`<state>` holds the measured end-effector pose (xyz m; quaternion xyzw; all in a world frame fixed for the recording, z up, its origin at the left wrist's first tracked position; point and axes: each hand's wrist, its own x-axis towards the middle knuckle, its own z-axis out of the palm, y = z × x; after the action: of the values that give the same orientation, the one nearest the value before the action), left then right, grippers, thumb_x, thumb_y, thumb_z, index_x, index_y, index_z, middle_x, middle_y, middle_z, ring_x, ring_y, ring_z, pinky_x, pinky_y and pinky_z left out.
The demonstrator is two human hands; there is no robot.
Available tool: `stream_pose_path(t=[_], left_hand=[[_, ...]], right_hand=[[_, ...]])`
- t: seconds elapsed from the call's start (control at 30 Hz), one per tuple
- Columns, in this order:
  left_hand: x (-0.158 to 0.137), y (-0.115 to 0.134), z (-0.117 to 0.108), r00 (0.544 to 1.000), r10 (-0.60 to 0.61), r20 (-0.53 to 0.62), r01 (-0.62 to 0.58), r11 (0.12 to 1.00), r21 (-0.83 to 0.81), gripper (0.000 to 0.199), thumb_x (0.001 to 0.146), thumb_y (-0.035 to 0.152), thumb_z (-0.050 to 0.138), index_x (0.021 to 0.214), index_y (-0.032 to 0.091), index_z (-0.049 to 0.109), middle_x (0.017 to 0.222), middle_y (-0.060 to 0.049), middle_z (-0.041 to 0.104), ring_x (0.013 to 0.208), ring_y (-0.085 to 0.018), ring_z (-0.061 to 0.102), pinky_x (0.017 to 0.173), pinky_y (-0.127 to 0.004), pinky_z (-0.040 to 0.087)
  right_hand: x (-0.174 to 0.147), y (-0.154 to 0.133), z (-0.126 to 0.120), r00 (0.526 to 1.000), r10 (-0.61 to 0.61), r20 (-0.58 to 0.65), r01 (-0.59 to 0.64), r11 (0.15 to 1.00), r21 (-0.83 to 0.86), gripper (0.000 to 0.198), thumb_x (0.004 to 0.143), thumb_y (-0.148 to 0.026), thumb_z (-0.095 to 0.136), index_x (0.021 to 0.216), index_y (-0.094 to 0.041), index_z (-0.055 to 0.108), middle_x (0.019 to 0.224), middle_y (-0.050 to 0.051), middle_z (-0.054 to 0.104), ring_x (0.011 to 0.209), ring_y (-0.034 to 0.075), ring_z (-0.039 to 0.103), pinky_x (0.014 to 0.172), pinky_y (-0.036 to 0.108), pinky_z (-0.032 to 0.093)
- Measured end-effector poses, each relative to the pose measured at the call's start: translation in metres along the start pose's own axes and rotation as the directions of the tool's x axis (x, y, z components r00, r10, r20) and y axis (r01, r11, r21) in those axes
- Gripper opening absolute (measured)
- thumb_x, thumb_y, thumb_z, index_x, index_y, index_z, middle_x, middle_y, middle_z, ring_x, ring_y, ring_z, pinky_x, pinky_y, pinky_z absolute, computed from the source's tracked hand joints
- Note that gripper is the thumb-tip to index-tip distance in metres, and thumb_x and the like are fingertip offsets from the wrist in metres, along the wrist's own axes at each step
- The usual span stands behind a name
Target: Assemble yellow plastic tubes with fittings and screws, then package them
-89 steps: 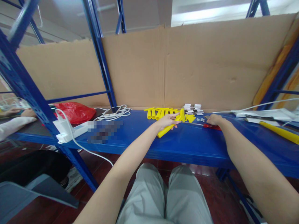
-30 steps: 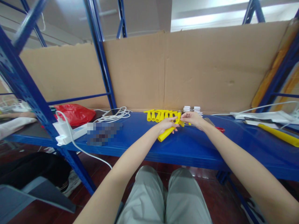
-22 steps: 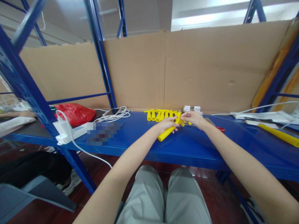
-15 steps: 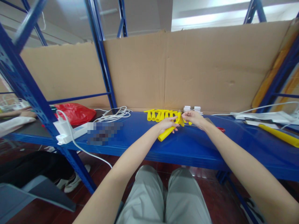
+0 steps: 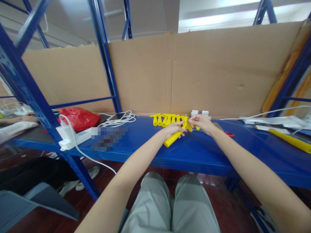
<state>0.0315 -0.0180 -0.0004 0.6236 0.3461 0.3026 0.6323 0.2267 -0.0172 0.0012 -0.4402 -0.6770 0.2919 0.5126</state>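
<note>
My left hand (image 5: 173, 129) is wrapped round a yellow T-shaped plastic piece (image 5: 172, 140), whose round tube points toward me and whose wider head faces away. Beside that head, my right hand (image 5: 201, 122) has its fingertips pinched together. Whether they grip the head's edge or something small is hidden. Behind my hands, several similar yellow T-shaped pieces (image 5: 164, 121) lie in a row along the back of the blue table (image 5: 141, 139), tube ends toward me.
White clip-like parts (image 5: 200, 113) sit against the cardboard wall (image 5: 143, 74). Left are a power strip (image 5: 81, 136), coiled white cables (image 5: 120, 119) and a red bag (image 5: 80, 118). A red item (image 5: 229, 134) and a yellow-edged object (image 5: 289, 140) lie right. Another person's legs (image 5: 36, 174) show lower left.
My hands and the yellow piece hold almost the same pose, with only a slight shift of the right fingers. At lower left, the other person's feet have moved a little to the right.
</note>
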Motion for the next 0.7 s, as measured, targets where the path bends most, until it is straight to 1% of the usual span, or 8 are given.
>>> stream_pose_path(t=[0.17,0.3,0.47,0.57,0.7], left_hand=[[0.0011,-0.0014,-0.0010,0.999,-0.019,0.028,0.020,0.999,-0.044,0.077,0.085,-0.003,0.055,0.154,0.021,0.031,0.095,-0.009,0.071,0.056,-0.009,0.061,0.047,-0.018,0.046],[0.0000,-0.0001,-0.0011,0.997,-0.035,0.067,0.039,0.997,-0.068,0.075,0.084,-0.002,0.056,0.152,0.023,0.035,0.089,-0.006,0.069,0.057,-0.009,0.061,0.048,-0.018,0.047],[-0.0017,0.0017,-0.0011,0.995,-0.043,0.094,0.051,0.995,-0.091,0.070,0.086,-0.002,0.053,0.150,0.022,0.038,0.088,-0.006,0.068,0.057,-0.010,0.061,0.048,-0.018,0.047],[-0.0016,0.0018,-0.0014,0.994,-0.052,0.101,0.061,0.993,-0.097,0.070,0.085,-0.002,0.053,0.150,0.021,0.038,0.090,-0.006,0.069,0.058,-0.010,0.061,0.049,-0.019,0.047],[-0.0031,0.0031,-0.0005,0.993,-0.058,0.103,0.071,0.990,-0.119,0.070,0.086,-0.003,0.052,0.150,0.021,0.035,0.086,-0.005,0.068,0.057,-0.010,0.061,0.049,-0.018,0.047]], right_hand=[[0.0001,0.0020,-0.0002,1.000,0.000,0.019,0.000,1.000,0.001,0.029,0.065,-0.045,0.077,0.070,-0.020,0.063,0.062,-0.001,0.058,0.062,0.013,0.053,0.064,0.030,0.048],[-0.0020,0.0000,0.0018,0.999,0.027,0.040,-0.027,1.000,0.005,0.027,0.065,-0.041,0.077,0.072,-0.019,0.064,0.063,-0.001,0.059,0.061,0.012,0.052,0.064,0.030,0.048],[-0.0032,-0.0021,0.0039,0.999,0.045,0.013,-0.045,0.999,0.005,0.024,0.064,-0.038,0.076,0.070,-0.019,0.063,0.061,-0.001,0.057,0.058,0.011,0.051,0.061,0.029,0.047],[-0.0030,-0.0015,0.0040,0.999,0.036,0.006,-0.036,0.999,-0.031,0.027,0.064,-0.043,0.075,0.070,-0.020,0.062,0.061,-0.001,0.057,0.058,0.012,0.051,0.060,0.029,0.047],[-0.0033,-0.0006,0.0053,1.000,0.010,0.003,-0.010,0.997,-0.072,0.035,0.065,-0.053,0.072,0.071,-0.021,0.060,0.060,0.000,0.056,0.058,0.013,0.050,0.058,0.029,0.045]])
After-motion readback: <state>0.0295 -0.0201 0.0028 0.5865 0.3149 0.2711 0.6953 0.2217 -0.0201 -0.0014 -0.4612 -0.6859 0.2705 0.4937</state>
